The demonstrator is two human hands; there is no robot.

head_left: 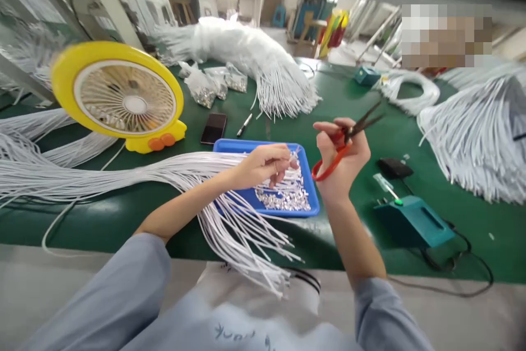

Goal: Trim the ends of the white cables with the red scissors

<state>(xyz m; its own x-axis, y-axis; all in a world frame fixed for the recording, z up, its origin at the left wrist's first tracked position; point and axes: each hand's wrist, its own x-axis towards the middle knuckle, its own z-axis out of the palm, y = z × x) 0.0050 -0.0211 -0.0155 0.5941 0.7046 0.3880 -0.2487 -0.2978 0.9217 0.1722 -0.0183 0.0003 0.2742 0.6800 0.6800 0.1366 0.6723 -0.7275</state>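
My right hand (343, 162) is raised above the green table and grips red-handled scissors (343, 140), blades pointing up and right. My left hand (267, 165) hovers over a blue tray (230, 147), fingers pinched on the end of a thin white cord (292, 156). The tray holds a heap of small silver metal pieces (283, 197). A thick bundle of white cords (123, 173) runs from the left across the tray's near corner and fans out over the table's front edge.
A yellow desk fan (119, 93) stands at the left. Behind the tray lie a black phone (214, 127) and a pen (244, 125). A teal device (413, 222) with a cable sits at right. More white cord bundles (476, 132) and bags of metal parts (201, 88) lie around.
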